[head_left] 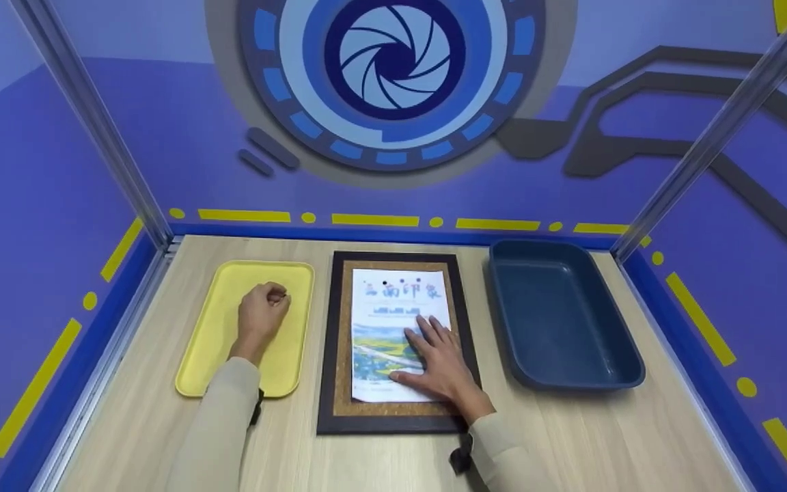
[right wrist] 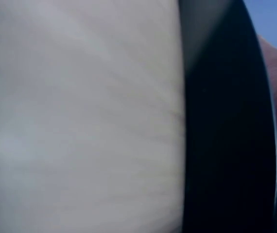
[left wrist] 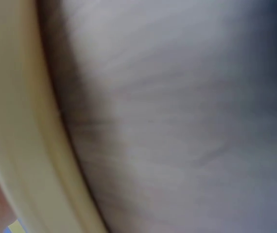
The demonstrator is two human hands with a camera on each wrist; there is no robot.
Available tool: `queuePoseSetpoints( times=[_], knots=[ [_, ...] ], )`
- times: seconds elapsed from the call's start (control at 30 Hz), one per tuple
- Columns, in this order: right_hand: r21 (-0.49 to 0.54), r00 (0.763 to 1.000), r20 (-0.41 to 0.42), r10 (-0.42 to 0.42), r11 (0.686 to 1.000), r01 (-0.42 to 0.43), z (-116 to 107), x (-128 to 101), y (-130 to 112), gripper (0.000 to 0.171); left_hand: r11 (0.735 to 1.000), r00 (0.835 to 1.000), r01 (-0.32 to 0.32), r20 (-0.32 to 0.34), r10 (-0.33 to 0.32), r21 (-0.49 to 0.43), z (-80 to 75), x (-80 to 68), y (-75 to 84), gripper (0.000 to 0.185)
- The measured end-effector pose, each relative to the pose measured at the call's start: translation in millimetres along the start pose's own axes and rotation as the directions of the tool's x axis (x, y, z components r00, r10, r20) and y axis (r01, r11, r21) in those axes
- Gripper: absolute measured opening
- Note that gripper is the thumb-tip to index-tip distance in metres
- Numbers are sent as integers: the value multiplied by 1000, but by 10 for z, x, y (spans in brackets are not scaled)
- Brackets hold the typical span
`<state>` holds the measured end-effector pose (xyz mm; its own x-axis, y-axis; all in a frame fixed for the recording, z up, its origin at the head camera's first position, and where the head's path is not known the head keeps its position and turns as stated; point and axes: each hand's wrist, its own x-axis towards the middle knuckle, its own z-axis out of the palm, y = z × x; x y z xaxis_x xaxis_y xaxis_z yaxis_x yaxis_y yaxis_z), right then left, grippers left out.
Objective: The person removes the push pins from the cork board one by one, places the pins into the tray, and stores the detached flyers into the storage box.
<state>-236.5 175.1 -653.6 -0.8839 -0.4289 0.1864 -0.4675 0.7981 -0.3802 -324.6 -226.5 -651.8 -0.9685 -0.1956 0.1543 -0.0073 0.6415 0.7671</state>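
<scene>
Printed sheet (head_left: 393, 328) on cork board (head_left: 397, 342), mid-bench (head_left: 571, 437), long axis running away from the body. Right hand (head_left: 438, 362) flat on its lower right part, fingers straight, pressing down. Left hand (head_left: 264, 314) curled over yellow tray (head_left: 209, 348), just left of the board; anything pinched, impossible to tell. Blue bin (head_left: 557, 314) to the right.

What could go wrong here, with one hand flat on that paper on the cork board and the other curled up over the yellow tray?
The right hand presses only the lower part of the paper, so the sheet might slide or crease on the cork board if the hand shifts. The left hand is curled over the yellow tray; whether it holds something small cannot be told, and a small thing could drop.
</scene>
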Motion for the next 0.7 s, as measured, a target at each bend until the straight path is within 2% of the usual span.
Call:
queuePoseSetpoints(
  times=[0.5, 0.7],
  knots=[
    [14, 999, 26, 26, 1000, -27, 25, -9, -5, 101, 999, 999, 44, 27, -43, -16, -7, -32, -14, 20],
    [21, 1000, 10, 14, 1000, -14, 5, -4, 1, 101, 998, 998, 58, 33, -57, -30, 8, -10, -7, 22]
  ],
)
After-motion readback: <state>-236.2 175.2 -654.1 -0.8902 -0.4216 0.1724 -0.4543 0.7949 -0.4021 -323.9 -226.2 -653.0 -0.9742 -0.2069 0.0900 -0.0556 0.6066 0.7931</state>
